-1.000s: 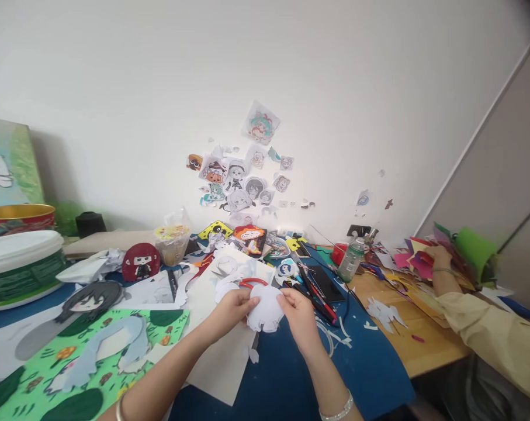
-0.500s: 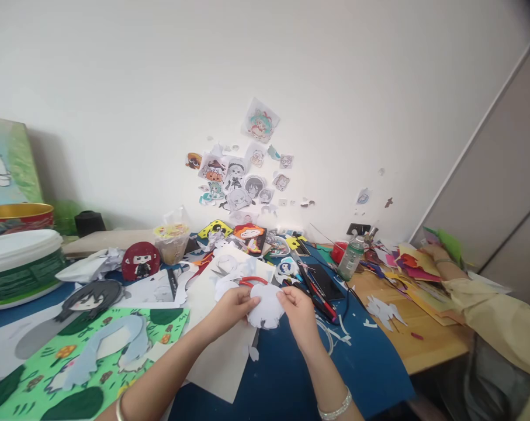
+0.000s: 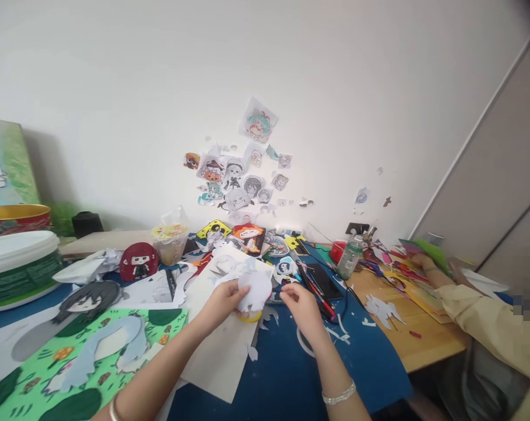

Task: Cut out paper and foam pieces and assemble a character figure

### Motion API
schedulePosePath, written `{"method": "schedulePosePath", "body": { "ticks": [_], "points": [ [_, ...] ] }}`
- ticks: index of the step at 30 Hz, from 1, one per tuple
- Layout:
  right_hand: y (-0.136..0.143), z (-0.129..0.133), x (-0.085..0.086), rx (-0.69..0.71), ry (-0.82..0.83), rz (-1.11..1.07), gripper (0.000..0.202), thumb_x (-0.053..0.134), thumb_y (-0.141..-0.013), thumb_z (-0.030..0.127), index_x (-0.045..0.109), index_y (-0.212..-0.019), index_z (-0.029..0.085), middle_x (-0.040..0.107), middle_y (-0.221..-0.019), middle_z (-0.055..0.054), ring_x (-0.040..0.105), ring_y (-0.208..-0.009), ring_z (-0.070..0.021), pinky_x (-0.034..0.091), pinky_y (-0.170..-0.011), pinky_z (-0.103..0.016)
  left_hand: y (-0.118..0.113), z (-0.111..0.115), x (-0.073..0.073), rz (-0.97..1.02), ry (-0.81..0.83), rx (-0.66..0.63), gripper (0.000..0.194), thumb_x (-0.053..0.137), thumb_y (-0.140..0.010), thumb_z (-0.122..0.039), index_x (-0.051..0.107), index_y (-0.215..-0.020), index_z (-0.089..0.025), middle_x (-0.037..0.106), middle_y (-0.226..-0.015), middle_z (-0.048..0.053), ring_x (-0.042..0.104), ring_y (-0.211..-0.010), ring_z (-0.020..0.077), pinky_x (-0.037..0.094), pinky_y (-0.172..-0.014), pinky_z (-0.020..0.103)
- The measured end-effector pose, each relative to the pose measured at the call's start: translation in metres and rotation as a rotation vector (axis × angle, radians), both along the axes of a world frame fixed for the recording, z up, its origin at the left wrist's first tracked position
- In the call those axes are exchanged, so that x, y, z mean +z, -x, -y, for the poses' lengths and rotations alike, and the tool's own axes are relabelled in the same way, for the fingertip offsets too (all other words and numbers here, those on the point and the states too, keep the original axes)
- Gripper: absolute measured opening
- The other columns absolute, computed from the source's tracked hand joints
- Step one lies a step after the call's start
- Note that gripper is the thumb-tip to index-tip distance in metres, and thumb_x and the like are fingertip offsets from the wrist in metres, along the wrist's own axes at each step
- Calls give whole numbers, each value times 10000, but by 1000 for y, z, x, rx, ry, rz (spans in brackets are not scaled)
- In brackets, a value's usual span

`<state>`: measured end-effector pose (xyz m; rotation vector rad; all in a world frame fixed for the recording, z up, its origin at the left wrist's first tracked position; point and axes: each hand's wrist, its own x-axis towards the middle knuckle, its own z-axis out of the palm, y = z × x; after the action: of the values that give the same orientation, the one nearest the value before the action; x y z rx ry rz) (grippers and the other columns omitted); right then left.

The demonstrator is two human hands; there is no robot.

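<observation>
My left hand [image 3: 227, 299] pinches a white paper cutout [image 3: 255, 287] with a rounded top and a jagged lower edge. A yellow curved edge [image 3: 250, 317] shows just beneath the cutout; what it belongs to is hidden. Apart from the paper, a short way to its right, is my right hand [image 3: 300, 304]. Its thumb and forefinger are pressed together, and anything between them is too small to make out. Under my left hand lies a long pale sheet [image 3: 221, 362] on the blue mat [image 3: 308, 386]. Near my right hand, a white ring [image 3: 305, 342] rests partly behind the wrist.
On the left are a green drawn sheet [image 3: 159, 333], a black-haired paper figure [image 3: 89, 298] and a white-lidded tub [image 3: 19, 263]. Pens [image 3: 319, 292] and a bottle [image 3: 350, 257] stand or lie right of centre. A co-worker's arm [image 3: 466, 310] reaches over coloured papers [image 3: 422, 295].
My right hand has let go of the white cutout and moved slightly away. My left hand keeps hold and has turned it. A red curved thing behind it is now hidden; a yellow edge shows below.
</observation>
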<state>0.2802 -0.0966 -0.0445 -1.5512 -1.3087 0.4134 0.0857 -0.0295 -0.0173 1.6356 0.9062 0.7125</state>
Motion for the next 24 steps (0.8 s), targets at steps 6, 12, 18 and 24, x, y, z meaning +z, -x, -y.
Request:
{"method": "schedulePosePath", "body": {
  "ticks": [6,12,18,24],
  "points": [
    [1,-17,-29,-42,143,179,73,690,-555,176,666,-618,204,623,-670,-30,581,-736,-237,356,-591,-265,2,-8,-3,15,-2,61,489,532,-617,-665,499,-645,-178,636,-594,17,642,-577,217,499,-542,311],
    [6,-28,-38,-79,224,166,132,684,-526,144,563,-499,189,555,-598,-7,530,-611,-186,275,-512,-238,1,-7,-4,22,63,49,443,585,-619,-613,504,-656,-179,635,-616,5,639,-576,203,524,-558,317],
    [-8,-21,-34,-1,223,7,147,641,-521,119,534,-600,183,447,-501,72,422,-444,-106,289,-447,-210,3,-5,0,-16,62,62,459,570,-625,-623,498,-672,-173,640,-640,16,650,-603,218,526,-562,321],
    [-16,16,2,121,108,-156,163,614,-671,278,568,-793,180,450,-570,59,461,-531,-114,368,-515,-224,0,-9,-9,-53,62,18,516,538,-599,-679,474,-695,-176,666,-684,40,657,-595,223,512,-538,310]
  ]
}}
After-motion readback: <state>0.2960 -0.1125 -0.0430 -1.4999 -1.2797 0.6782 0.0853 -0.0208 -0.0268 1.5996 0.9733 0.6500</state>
